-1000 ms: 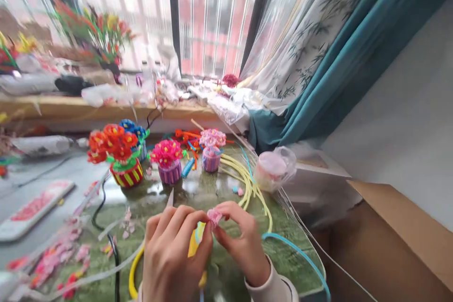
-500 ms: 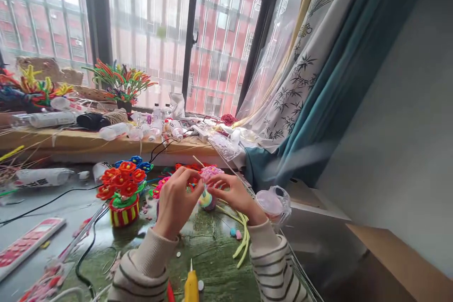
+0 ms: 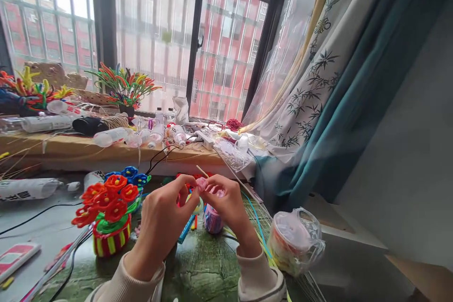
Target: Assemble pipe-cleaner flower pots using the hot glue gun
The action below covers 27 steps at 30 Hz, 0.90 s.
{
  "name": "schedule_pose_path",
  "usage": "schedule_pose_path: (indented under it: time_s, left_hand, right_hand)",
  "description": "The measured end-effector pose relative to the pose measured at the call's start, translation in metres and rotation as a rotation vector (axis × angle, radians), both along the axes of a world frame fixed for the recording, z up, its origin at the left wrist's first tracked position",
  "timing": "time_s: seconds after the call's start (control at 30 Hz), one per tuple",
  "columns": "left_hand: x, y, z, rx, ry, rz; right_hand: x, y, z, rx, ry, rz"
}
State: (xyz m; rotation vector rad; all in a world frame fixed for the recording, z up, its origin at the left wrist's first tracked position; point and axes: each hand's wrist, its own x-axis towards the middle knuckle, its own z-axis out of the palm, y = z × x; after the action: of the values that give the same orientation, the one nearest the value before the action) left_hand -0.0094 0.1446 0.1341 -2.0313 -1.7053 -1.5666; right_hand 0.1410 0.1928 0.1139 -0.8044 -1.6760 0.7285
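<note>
Sleeves, pr.: L sleeve (image 3: 127, 283) and R sleeve (image 3: 260, 273), pale w/ dark stripes, low in view, arms reaching fwd over desk (image 3: 201, 264).

L grip (image 3: 163, 214): thumb & forefinger pinched on pink piece (image 3: 202, 183). R grip (image 3: 230, 205): thumb & fingertips on same piece, opp. side. Piece sits b/w the two sets of fingertips, held up off desk; prob. raised for a better look and pinched lightly because small & soft. Detail of piece too small to tell.

Bhd hands, on desk: purple striped pot (image 3: 213, 220), upright, its top partly hidden by R grip; blue tube (image 3: 186, 229), lying nr pot, L of it.

To L: red flowers (image 3: 109, 198) in red-&-yellow pot (image 3: 111, 240), upright; blue flowers (image 3: 132, 174) just bhd. Prob. stood aside so desk front stays free for hands. Far L: remote (image 3: 17, 259), cut by frame edge; bottle (image 3: 30, 189) on its side.

To R: round tub (image 3: 292, 236) in clear plastic wrap, upright nr desk edge, prob. out of elbow's way.

Farther: sill (image 3: 106, 153) w/ more bottles and potted plant (image 3: 125, 85), prob. overflow storage. Last: window (image 3: 226, 52), w/ patterned curtain (image 3: 307, 89) at R.
</note>
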Motion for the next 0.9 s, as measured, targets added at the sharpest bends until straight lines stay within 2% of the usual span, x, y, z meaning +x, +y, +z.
schedule_pose_path:
  time_s: [0.33, 0.67, 0.8, 0.9]
  left_hand:
    - [-0.005, 0.009, -0.003, -0.086, 0.036, 0.032]
    - [-0.009, 0.007, -0.003, -0.041, 0.077, 0.013]
    - [-0.008, 0.006, -0.003, -0.035, 0.066, 0.017]
    - [-0.009, 0.008, -0.004, -0.038, 0.076, 0.024]
  right_hand:
    - [-0.004, 0.011, -0.007, -0.002, 0.01, 0.024]
    - [-0.002, 0.008, -0.006, 0.033, -0.071, 0.011]
    - [0.008, -0.005, 0.015, 0.002, -0.095, -0.062]
    - [0.024, -0.043, 0.034, 0.033, 0.152, -0.098]
